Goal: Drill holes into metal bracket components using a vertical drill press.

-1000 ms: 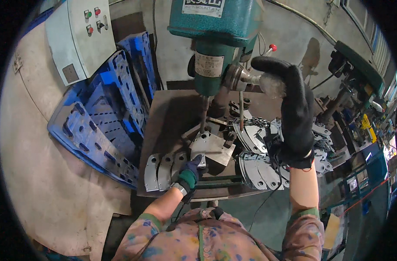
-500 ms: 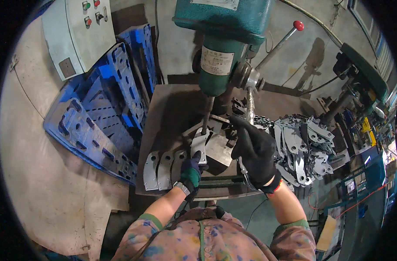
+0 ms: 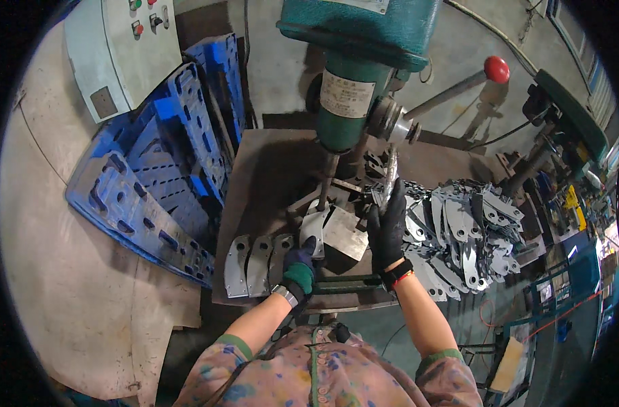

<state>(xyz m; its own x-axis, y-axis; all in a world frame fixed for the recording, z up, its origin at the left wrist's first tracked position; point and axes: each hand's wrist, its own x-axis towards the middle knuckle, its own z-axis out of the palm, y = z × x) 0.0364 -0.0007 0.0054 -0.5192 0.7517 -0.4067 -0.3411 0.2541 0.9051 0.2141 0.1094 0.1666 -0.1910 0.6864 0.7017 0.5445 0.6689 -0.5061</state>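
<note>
My left hand, in a dark glove with a green cuff, grips a grey curved metal plate by its near end. The drill press spindle comes down at the plate's far end; whether the tip touches it I cannot tell. A bare metal block sits just right of the plate. My right hand, black-gloved, has its fingers stretched upward beside a feed lever of the green drill press. The lever's lower part lies against the space between thumb and fingers.
Several similar plates stand in a row at the left of the worktable. A large heap of plates covers its right side. Blue plastic pallets lean at the left, below a control box. Another lever has a red knob.
My right hand has straightened its curled fingers and shifted slightly left. The red-knobbed lever has swung right and nearer. My left hand stays on the plate.
</note>
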